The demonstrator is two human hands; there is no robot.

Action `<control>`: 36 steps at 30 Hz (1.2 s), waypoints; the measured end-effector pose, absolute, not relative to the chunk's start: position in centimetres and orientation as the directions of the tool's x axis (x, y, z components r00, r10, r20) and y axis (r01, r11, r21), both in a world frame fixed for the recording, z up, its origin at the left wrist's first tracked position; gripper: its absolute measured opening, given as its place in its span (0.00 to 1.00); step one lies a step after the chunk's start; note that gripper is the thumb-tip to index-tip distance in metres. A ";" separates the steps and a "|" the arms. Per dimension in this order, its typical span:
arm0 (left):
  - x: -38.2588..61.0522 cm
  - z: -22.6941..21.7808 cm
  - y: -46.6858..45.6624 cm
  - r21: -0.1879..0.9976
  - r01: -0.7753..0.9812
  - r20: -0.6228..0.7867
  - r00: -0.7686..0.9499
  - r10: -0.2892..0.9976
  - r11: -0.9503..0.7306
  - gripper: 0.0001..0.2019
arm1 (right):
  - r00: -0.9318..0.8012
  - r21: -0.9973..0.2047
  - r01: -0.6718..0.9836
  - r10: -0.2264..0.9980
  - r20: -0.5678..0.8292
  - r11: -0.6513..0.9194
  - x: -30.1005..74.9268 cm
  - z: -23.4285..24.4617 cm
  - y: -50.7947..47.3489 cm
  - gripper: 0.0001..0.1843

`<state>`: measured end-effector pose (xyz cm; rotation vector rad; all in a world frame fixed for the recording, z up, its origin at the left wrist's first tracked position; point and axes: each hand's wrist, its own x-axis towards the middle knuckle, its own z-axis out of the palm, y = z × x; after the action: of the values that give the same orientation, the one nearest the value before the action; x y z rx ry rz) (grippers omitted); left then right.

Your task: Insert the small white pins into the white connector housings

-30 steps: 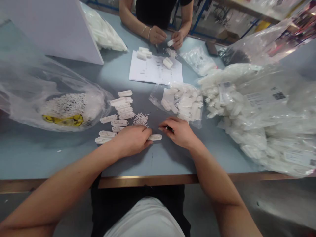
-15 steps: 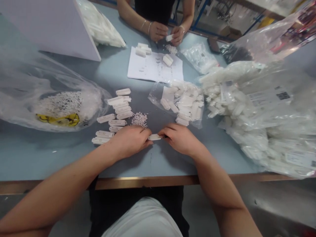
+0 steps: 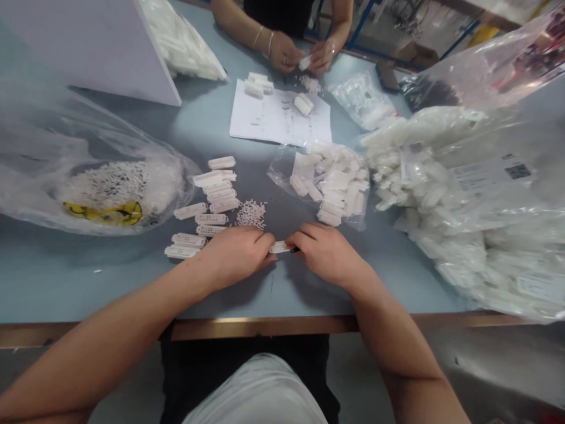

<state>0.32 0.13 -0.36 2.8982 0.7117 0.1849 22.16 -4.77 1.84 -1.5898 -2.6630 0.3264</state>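
A small white slotted plastic block [image 3: 279, 247] is held level between my two hands, just above the table near its front edge. My left hand [image 3: 236, 250] pinches its left end, thumb and fingers closed. At the right end, the fingers of my right hand [image 3: 329, 253] are closed on it. A small dark piece [image 3: 295, 249] shows under the right fingertips; its kind is unclear. Left of my hands lie several similar white blocks [image 3: 212, 219] in loose rows. Just beyond my left hand sits a heap of tiny white pegs [image 3: 251, 214].
An open clear bag [image 3: 342, 184] of white blocks lies ahead to the right. Large filled bags [image 3: 468, 194] crowd the right side. At left rests a bag of small white pieces [image 3: 106, 188]. Across the table, a co-worker's hands [image 3: 285, 53] hold a white piece beyond printed paper [image 3: 265, 121].
The whole view has shifted slightly. My hands keep the white block between them, and it appears turned a little, its slotted face showing less. The co-worker's hands have drawn closer together.
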 end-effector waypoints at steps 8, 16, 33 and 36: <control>0.5 -0.1 0.1 0.154 0.388 0.128 0.904 0.407 -0.909 0.13 | -0.398 -0.487 0.833 0.896 -0.195 0.264 22.3 2.0 -3.7 0.08; 0.5 0.4 0.6 0.149 0.491 -0.039 0.870 0.492 -0.858 0.13 | -0.382 -0.594 0.764 0.919 -0.099 0.253 23.1 1.4 -3.3 0.08; 0.1 2.0 1.4 0.195 0.518 -0.325 0.835 0.444 -0.833 0.13 | -0.435 -0.228 0.869 0.898 0.068 0.438 21.7 0.7 -3.9 0.14; -0.4 2.6 1.9 0.208 0.517 -0.385 0.824 0.416 -0.830 0.12 | -0.421 -0.219 0.878 0.905 0.069 0.425 20.5 -0.1 -3.1 0.16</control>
<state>-0.39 1.91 2.59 2.7027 0.7095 -0.4694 20.48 -3.14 -0.09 -1.5799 -2.4989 0.2229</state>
